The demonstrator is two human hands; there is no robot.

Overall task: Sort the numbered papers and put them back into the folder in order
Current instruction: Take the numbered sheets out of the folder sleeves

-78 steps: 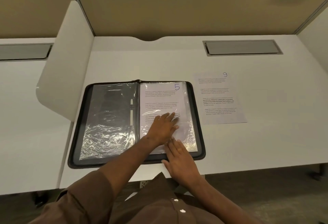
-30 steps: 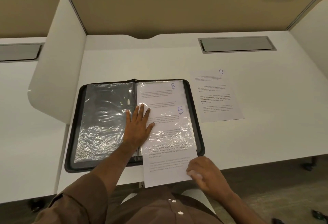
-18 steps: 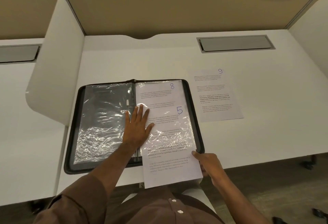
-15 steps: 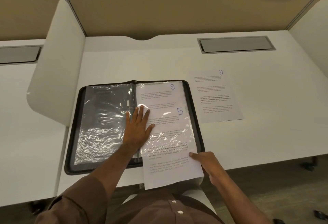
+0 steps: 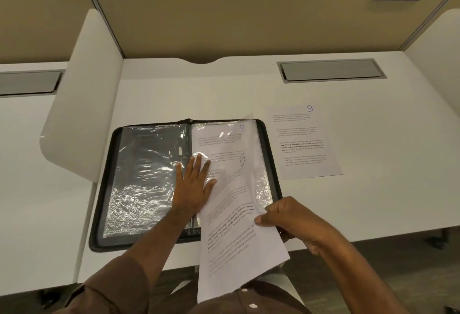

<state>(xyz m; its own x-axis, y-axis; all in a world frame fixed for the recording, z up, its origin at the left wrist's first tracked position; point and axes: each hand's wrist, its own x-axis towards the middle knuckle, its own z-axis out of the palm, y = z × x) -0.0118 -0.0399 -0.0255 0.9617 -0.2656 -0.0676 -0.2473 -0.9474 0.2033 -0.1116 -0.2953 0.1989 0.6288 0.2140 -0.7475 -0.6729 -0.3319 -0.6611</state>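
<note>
A black zip folder (image 5: 107,189) lies open on the white desk, its clear sleeves showing. My left hand (image 5: 193,184) presses flat on the right-hand sleeve near the spine. My right hand (image 5: 286,219) pinches the right edge of the paper marked 5 (image 5: 236,234), which sticks halfway out of the sleeve's near end, tilted and bowed toward me. Under it in the sleeve lies the paper marked 8 (image 5: 224,137). The paper marked 9 (image 5: 303,142) rests on the desk just right of the folder.
A white divider panel (image 5: 82,94) stands left of the folder. A grey cable hatch (image 5: 331,70) is set into the desk at the back right. A tan partition runs along the back. The desk's near edge is under my arms.
The paper marked 5 has slid out of the sleeve toward me, uncovering the 8 beneath. My right hand now pinches its edge and has lifted and tilted it. My left hand moved to the spine and stays there.
</note>
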